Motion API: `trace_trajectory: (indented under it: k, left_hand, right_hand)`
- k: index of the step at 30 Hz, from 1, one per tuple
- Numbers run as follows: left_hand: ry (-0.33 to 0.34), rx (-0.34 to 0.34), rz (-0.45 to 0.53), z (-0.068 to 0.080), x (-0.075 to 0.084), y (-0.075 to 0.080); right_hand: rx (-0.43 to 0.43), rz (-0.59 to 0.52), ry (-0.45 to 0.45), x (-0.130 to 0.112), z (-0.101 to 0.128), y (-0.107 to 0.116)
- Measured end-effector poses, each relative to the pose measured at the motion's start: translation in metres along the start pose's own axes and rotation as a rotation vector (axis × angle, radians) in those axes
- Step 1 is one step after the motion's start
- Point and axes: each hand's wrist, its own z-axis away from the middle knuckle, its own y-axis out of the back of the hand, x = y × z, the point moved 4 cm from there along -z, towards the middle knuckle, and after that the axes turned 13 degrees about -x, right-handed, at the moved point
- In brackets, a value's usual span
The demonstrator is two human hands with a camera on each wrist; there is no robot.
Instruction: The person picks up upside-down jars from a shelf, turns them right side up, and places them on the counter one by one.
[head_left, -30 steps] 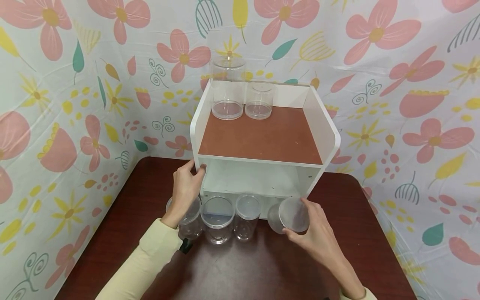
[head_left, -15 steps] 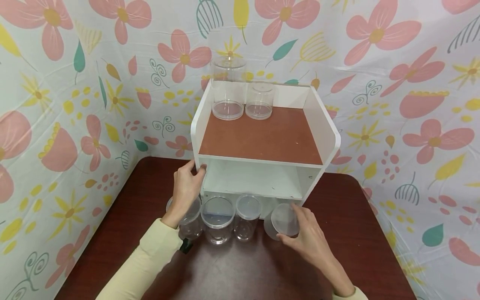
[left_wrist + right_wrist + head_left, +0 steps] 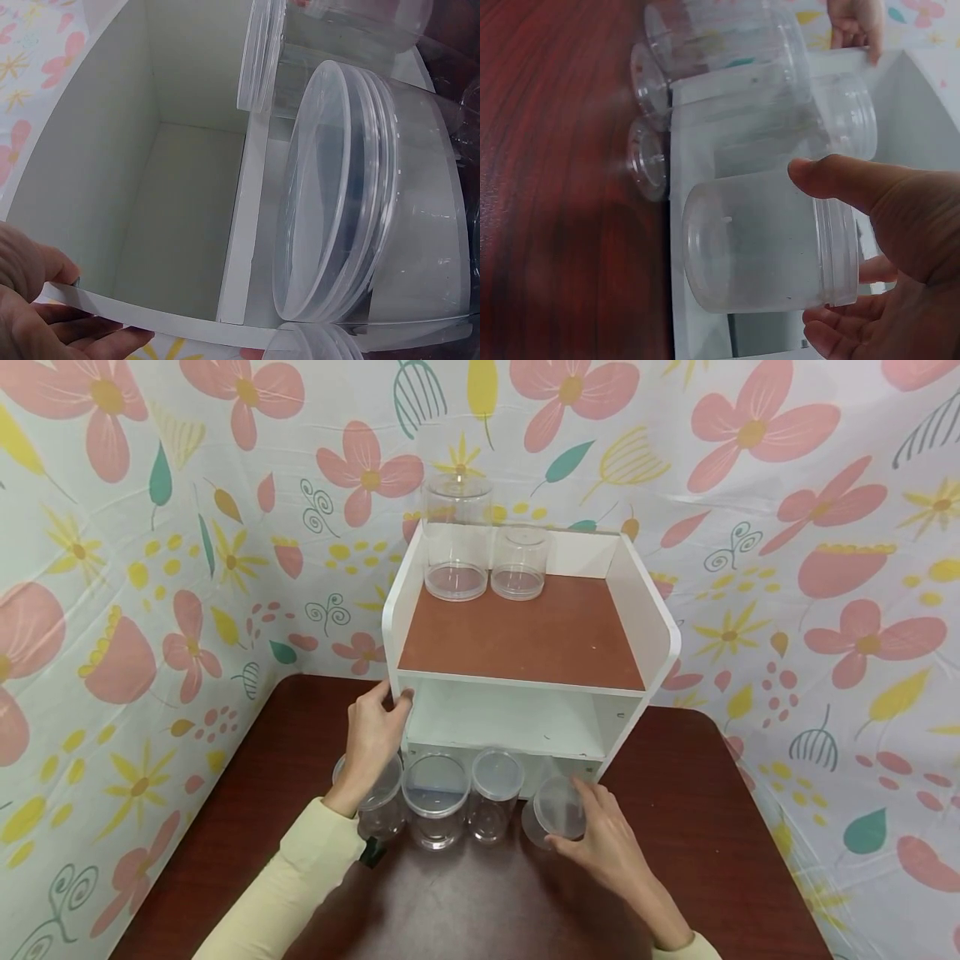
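Note:
My left hand (image 3: pixel 371 731) grips the left side panel of a white two-tier shelf (image 3: pixel 498 681), thumb inside and fingers outside, as the left wrist view shows. At the shelf's front right, my right hand (image 3: pixel 603 835) holds a clear plastic jar (image 3: pixel 761 244) by its lidded end, thumb on one side and fingers on the other. This jar is tilted in the head view. To its left stand a narrow clear jar (image 3: pixel 495 793), a wider one (image 3: pixel 435 797) and another (image 3: pixel 382 797) partly hidden behind my left wrist.
Two clear jars, one tall (image 3: pixel 456 539) and one shorter (image 3: pixel 519 562), stand on the shelf's brown top. The dark red wooden table (image 3: pixel 465 910) carries everything. Floral cloth (image 3: pixel 750 527) hangs behind and at both sides.
My right hand has moved left and a little toward me with the jar, bringing it closer to the row of jars. My left hand has stayed on the shelf panel.

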Motion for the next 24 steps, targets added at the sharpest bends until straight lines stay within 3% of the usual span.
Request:
trace_trajectory:
  k: [13, 24]
  left_hand:
    - [0.009, -0.006, 0.005, -0.001, 0.000, 0.000]
    - [0.010, -0.001, 0.016, 0.000, 0.001, 0.001]
  right_hand:
    - [0.019, 0.023, 0.009, 0.012, 0.001, -0.012]
    - [-0.036, -0.006, -0.075, 0.030, 0.007, -0.013]
